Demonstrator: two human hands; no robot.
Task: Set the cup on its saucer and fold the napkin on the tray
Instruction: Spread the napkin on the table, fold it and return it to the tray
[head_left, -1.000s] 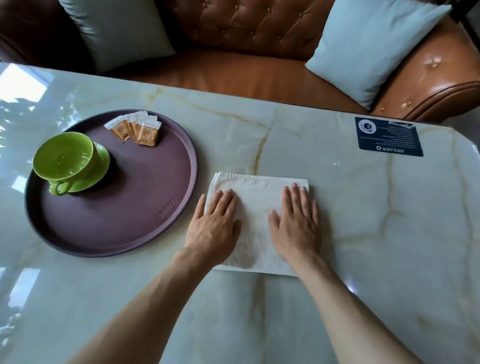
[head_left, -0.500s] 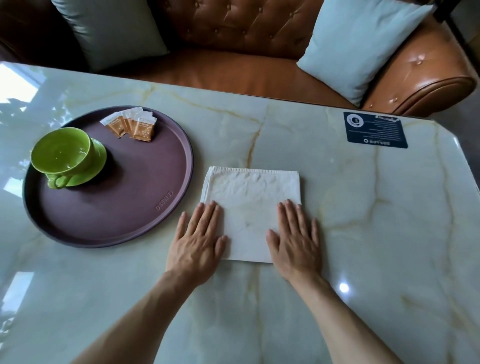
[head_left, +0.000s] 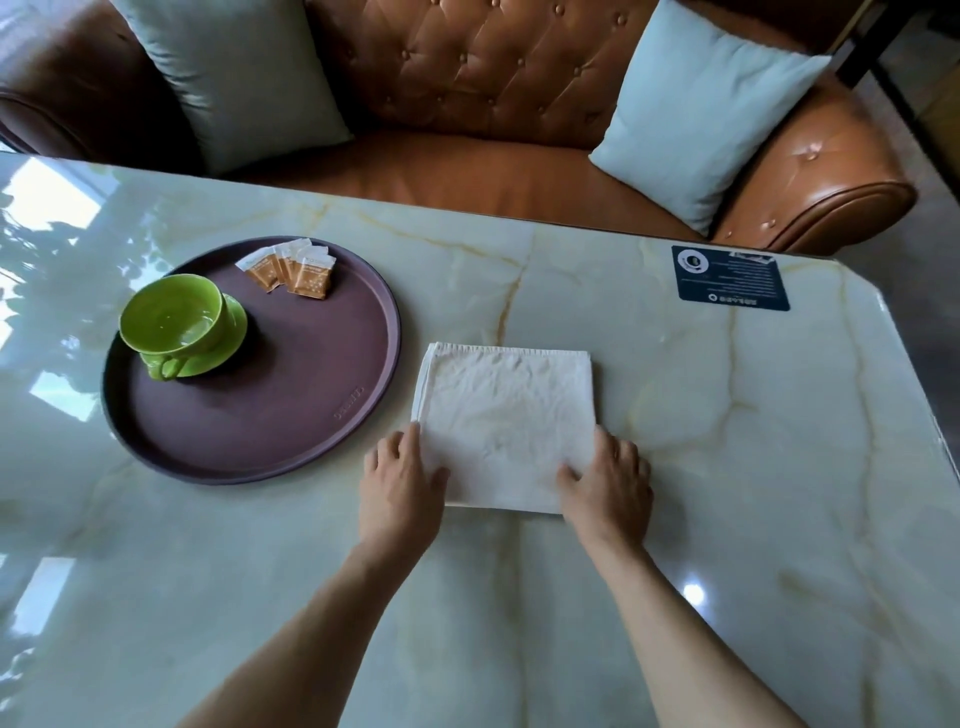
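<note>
A white cloth napkin (head_left: 506, 415), folded into a rough square, lies flat on the marble table just right of the tray. My left hand (head_left: 402, 480) grips its near left corner, thumb on top. My right hand (head_left: 608, 480) grips the near right corner the same way. A green cup (head_left: 174, 317) stands upright on its green saucer (head_left: 228, 345) at the left side of the round dark purple tray (head_left: 322, 415).
Three orange-and-white sachets (head_left: 291, 267) lie at the tray's far edge. A dark blue card (head_left: 730, 278) is stuck to the table at the far right. A brown leather sofa (head_left: 467, 104) with two pale cushions stands behind the table.
Both hands slid back from the middle of the napkin toward me and apart, and now pinch its two near corners. The napkin, cup and tray stayed in place.
</note>
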